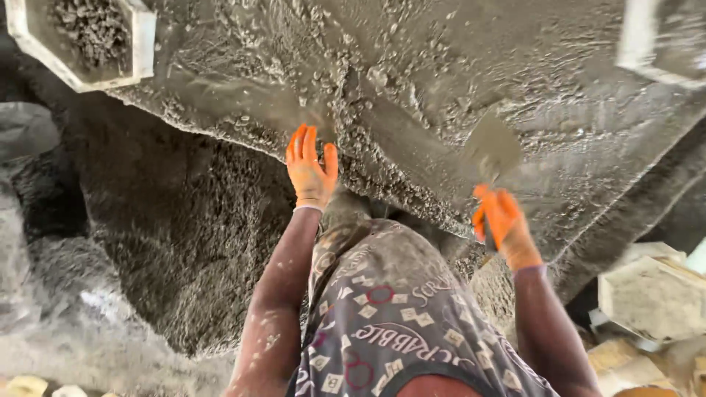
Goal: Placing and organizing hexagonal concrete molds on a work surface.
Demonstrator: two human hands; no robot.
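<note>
We're over the table [559,95], a wide slab spread with wet grey concrete [412,95], low and sloppy so it can be worked. Top left, a white mould [143,40] sits on the edge, filled with gravelly mix. Our right hand [504,224], orange-gloved, is clamped round the trowel [491,151], whose blade lies flat on the concrete just above the grip. Our left hand [310,170] spreads open, fingers resting against the concrete at the table's edge.
</note>
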